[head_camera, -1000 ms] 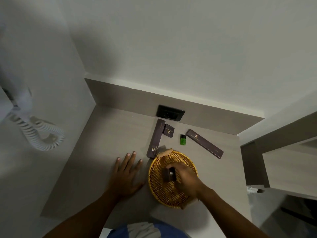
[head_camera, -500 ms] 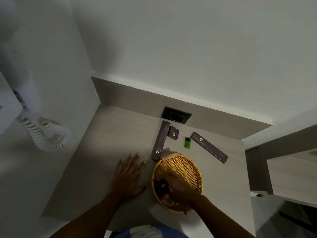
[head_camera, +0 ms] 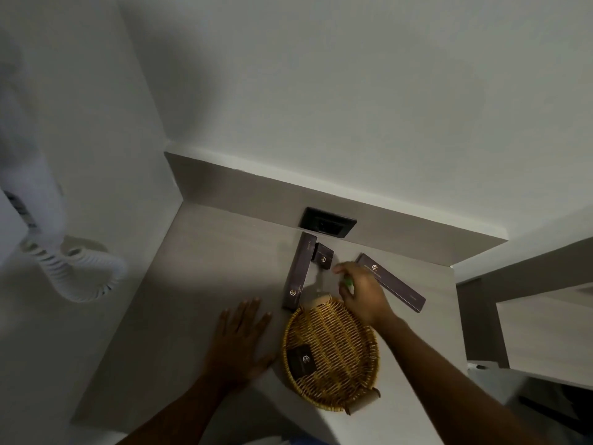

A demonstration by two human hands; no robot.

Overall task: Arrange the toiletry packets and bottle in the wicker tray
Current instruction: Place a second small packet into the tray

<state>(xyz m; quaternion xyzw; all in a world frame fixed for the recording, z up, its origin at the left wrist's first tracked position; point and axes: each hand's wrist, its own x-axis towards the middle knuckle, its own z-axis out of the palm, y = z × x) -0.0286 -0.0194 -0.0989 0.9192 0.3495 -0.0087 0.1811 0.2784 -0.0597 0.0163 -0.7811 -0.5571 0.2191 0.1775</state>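
Gripping one green bottle (head_camera: 347,280), right hand (head_camera: 362,292) leaves three packets out, one in tray (head_camera: 349,322).

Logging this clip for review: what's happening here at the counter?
A person is filling a wicker tray with toiletries. One small dark packet lies in it already. The right hand is over the small green bottle, fingers curled round it. The left hand rests flat on the counter. Two long packets and a small one are outside the tray.
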